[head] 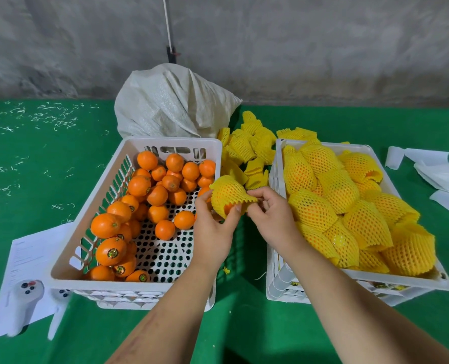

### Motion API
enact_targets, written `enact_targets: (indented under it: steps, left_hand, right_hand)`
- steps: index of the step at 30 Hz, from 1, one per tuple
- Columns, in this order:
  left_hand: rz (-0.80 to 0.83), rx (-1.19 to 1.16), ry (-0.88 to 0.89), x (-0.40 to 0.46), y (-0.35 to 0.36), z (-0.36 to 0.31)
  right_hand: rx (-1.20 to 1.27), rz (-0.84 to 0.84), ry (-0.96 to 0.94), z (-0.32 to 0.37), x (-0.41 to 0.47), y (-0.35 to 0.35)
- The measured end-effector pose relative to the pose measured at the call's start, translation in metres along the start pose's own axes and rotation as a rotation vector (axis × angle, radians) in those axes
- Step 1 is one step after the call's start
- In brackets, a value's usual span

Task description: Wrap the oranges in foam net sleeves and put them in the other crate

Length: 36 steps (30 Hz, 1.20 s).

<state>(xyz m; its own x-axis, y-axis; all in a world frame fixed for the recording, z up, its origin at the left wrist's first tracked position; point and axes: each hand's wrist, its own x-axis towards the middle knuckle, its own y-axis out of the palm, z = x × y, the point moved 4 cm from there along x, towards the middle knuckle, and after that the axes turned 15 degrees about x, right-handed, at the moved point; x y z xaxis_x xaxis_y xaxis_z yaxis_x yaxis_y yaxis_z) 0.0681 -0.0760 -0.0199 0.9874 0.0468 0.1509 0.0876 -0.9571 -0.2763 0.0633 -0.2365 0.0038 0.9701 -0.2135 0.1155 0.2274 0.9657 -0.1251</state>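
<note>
Orange (227, 208) in its yellow foam net sleeve (224, 194) hangs in mid-air between the two crates, over the near right corner of the left crate (113, 281). The left hand (213, 227) grips it from below, fingers curled round the sleeve's open end where bare peel shows. The right hand (269, 212) pinches the sleeve's frilled edge. The sleeve's long axis slants up and away to the left. The right crate (402, 281), heaped with wrapped fruit, lies just right of the right hand, so that arm seems nearer for the drop.
</note>
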Motion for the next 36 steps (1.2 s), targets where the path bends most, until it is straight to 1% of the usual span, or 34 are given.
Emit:
enact_targets:
  steps: [3,6,8,11,14,16,20,23,26,30,33,36]
  left_hand:
    - [0.037,-0.020,0.032,-0.003,-0.002,0.000]
    - [0.015,-0.024,0.058,-0.002,-0.002,0.005]
    - [-0.007,-0.007,0.079,-0.001,-0.001,0.006]
    - [-0.079,-0.038,0.103,-0.004,-0.005,0.004]
    - [-0.127,-0.037,0.148,-0.007,-0.009,0.002]
    - [-0.115,0.003,0.169,-0.010,-0.009,-0.001]
    - [-0.021,0.057,0.164,-0.011,-0.006,-0.003]
    - [-0.014,0.090,0.142,-0.009,-0.007,-0.003]
    - [-0.007,0.174,0.187,-0.009,-0.008,-0.005]
    - [0.033,0.237,0.204,-0.008,-0.005,-0.007]
    - [0.048,0.217,0.212,-0.006,-0.003,-0.007]
    - [-0.016,0.194,0.242,-0.007,-0.007,-0.009]
  right_hand:
    - [-0.049,0.073,0.034,-0.003,0.002,0.002]
    - [-0.262,0.186,-0.009,-0.004,0.001,0.009]
    - [-0.292,0.186,-0.015,-0.002,0.000,0.010]
    - [-0.226,0.195,-0.018,0.002,-0.004,0.011]
    - [-0.319,0.241,-0.057,0.002,-0.008,0.016]
    - [-0.373,0.237,-0.057,0.000,-0.007,0.016]
    - [-0.258,0.237,0.028,0.000,-0.005,0.011]
    - [-0.257,0.263,0.022,0.000,-0.006,0.015]
    - [-0.213,0.264,0.037,-0.002,-0.004,0.014]
    - [-0.045,0.329,0.091,-0.006,-0.004,0.016]
    - [-0.029,0.296,0.092,-0.009,-0.001,0.015]
    - [-0.033,0.234,0.063,-0.009,0.001,0.013]
